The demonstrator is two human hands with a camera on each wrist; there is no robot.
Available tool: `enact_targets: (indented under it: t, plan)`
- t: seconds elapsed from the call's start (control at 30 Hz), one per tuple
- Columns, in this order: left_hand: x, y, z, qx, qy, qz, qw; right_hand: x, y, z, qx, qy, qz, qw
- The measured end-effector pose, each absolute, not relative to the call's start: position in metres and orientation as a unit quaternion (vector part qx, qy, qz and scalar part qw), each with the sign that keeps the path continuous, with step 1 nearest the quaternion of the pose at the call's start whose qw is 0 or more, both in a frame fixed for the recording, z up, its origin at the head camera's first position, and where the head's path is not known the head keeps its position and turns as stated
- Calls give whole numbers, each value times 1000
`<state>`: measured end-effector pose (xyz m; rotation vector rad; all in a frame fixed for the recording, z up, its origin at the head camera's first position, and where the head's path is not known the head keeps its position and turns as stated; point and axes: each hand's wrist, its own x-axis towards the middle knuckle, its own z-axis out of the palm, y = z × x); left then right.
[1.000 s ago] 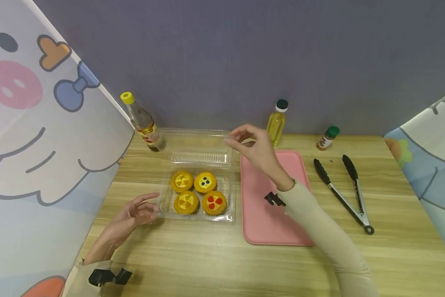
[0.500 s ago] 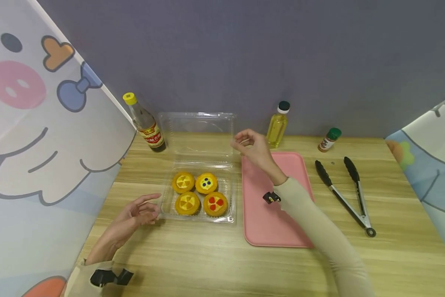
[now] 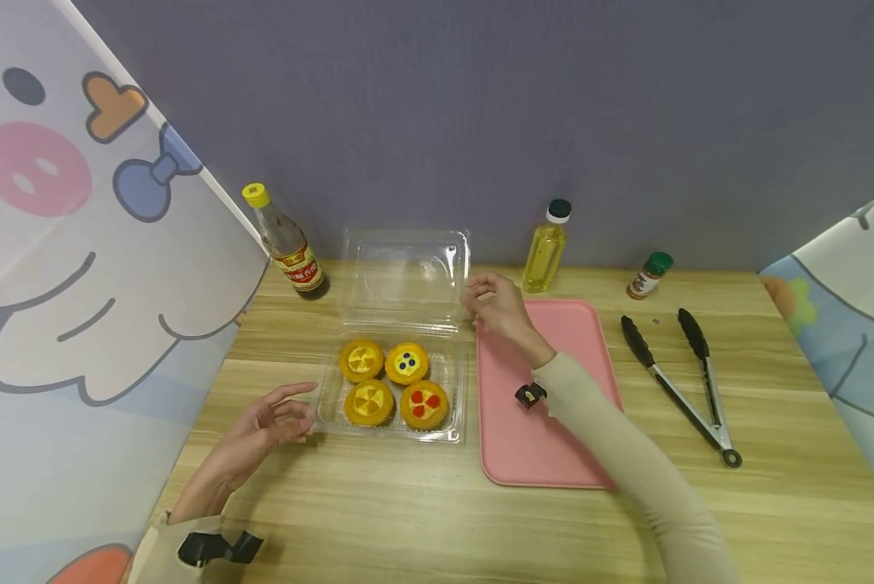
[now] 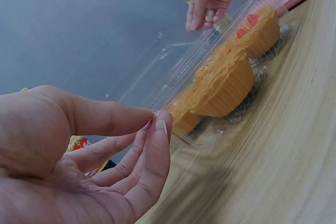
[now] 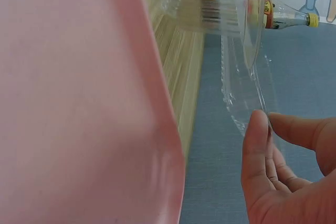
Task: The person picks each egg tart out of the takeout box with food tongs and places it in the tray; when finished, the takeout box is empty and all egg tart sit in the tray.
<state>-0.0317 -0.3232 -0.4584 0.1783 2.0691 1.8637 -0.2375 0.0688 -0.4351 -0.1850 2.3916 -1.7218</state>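
Observation:
A clear plastic clamshell container [image 3: 455, 405] stands on the table with its lid raised at the back. Inside sit several egg tarts [image 3: 364, 361], one topped with red pieces and one with dark blue dots. At the front left corner, my left hand [image 3: 272, 422] pinches the container's rim between thumb and finger, as the left wrist view shows. My right hand [image 3: 503, 308] pinches the right edge of the raised lid [image 3: 404, 276]; in the right wrist view the lid's thin edge runs between thumb and fingertip. A pink tray [image 3: 546, 422] lies beneath the right forearm.
A dark sauce bottle [image 3: 298, 259] with a yellow cap stands behind and left of the container. An oil bottle [image 3: 545, 251] and a green-capped spice jar [image 3: 647, 277] stand at the back. Spread tongs [image 3: 688, 397] lie right of the tray. A grey wall [image 3: 437, 122] closes off the back.
The lid has changed its tilt and shifted slightly right. My right hand has moved a little right and down beside it. My left hand has stayed at the container's corner.

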Motion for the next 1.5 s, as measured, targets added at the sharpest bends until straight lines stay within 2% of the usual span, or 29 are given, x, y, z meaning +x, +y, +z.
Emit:
enact_targets:
  t: [0.37, 0.47, 0.7, 0.93, 1.07, 1.3, 1.5]
  plan:
    - [-34, -323, -459, 71, 720, 666, 183, -237, 75, -443, -32, 801, -577, 160]
    - [-35, -323, -460, 71, 716, 669, 187, -236, 78, -444, -34, 815, -556, 160]
    - [-36, -322, -459, 55, 739, 645, 188, -222, 97, -442, -86, 842, -521, 112]
    - [-42, -313, -454, -16, 768, 614, 180, -199, 123, -439, -153, 870, -468, 35]
    - [-47, -310, -455, -36, 763, 624, 165, -182, 141, -437, -169, 876, -451, 28]
    - [-57, -310, -459, -33, 737, 661, 138, -157, 183, -438, -165, 883, -438, 14]
    - [-65, -306, -461, -35, 726, 674, 134, -140, 223, -435, -143, 898, -415, -36]
